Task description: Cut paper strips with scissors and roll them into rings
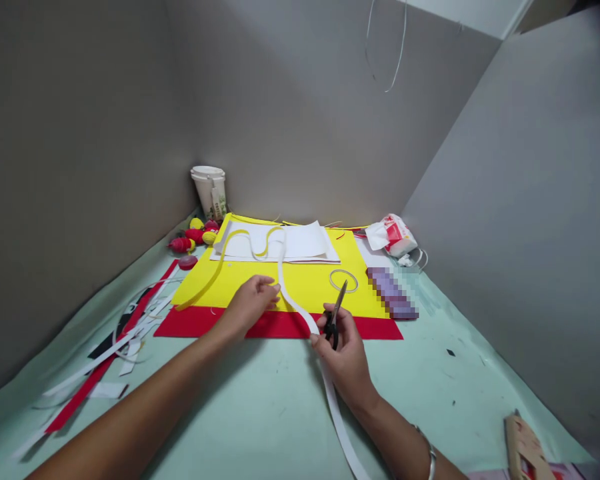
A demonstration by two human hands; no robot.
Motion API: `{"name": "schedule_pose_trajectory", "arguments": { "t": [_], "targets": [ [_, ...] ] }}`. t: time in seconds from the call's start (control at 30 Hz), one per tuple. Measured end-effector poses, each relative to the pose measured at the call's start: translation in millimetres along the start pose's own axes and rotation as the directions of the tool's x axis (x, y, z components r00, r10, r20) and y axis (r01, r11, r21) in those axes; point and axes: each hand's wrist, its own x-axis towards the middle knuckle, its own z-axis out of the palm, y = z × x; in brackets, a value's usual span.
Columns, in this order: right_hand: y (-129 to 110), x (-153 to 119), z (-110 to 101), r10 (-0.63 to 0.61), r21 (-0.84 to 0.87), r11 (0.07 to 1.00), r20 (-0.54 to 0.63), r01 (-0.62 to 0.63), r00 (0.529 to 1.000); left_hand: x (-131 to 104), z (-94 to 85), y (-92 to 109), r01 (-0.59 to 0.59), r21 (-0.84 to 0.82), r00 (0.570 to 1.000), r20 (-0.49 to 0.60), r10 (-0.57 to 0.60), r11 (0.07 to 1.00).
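Observation:
A long narrow strip (pixel 281 267), white on one face and apparently yellow on the other, curls over the sheets and runs down past my right hand toward the bottom edge. My left hand (pixel 254 303) has its fingers bent, with the thumb and fingertips closed at the strip's left edge. In my right hand (pixel 344 353) is a pair of black-handled scissors (pixel 339 303), blades pointing up and away. The thumb of that hand also pinches the strip. Beneath both hands lie a yellow sheet (pixel 305 287) and a red sheet (pixel 380 329).
White paper (pixel 305 243) lies on the yellow sheet, near a thin ring (pixel 344 272). Red and white strips (pixel 87 387) are heaped left. A white cup (pixel 209 190) and red-and-yellow items (pixel 181 245) stand back left. A tissue pack (pixel 399 233) sits back right. Grey partitions (pixel 290 133) enclose the table.

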Motion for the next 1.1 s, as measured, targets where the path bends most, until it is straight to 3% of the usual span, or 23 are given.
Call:
{"name": "schedule_pose_trajectory", "arguments": {
  "t": [0.1, 0.27, 0.47, 0.67, 0.8, 0.97, 1.1],
  "targets": [
    [-2, -12, 6, 0.017, 0.002, 1.000, 0.078, -0.017, 0.997, -11, 6.9, -9, 0.131, -0.177, 0.991, 0.021, -0.129, 0.976],
    [1, -33, 16, -0.062, -0.072, 0.994, 0.231, 0.081, 0.971, -9, 4.9, -14, 0.175, -0.256, 0.984, 0.027, -0.173, 0.951],
    [6, -41, 18, -0.274, -0.139, 0.928, 0.375, 0.347, 0.885, -6, -5.5, -20, 0.265, -0.284, 0.959, 0.180, -0.221, 0.921],
    [3, -41, 15, -0.289, -0.137, 0.904, 0.502, 0.405, 0.815, -1, -17.6, -22, 0.269, -0.284, 0.940, 0.285, -0.187, 0.920],
    [5, -39, 13, -0.213, -0.156, 0.935, 0.471, 0.318, 0.856, 0, -21.1, -23, 0.273, -0.317, 0.932, 0.321, -0.168, 0.908],
    [6, -26, 8, 0.035, -0.090, 0.996, 0.301, -0.008, 0.953, -6, -15.8, -22, 0.282, -0.332, 0.929, 0.328, -0.171, 0.900],
    [9, -12, 4, 0.204, 0.088, 0.972, 0.144, -0.218, 0.968, -9, -12.1, -22, 0.273, -0.310, 0.939, 0.291, -0.183, 0.911]
  ]
}}
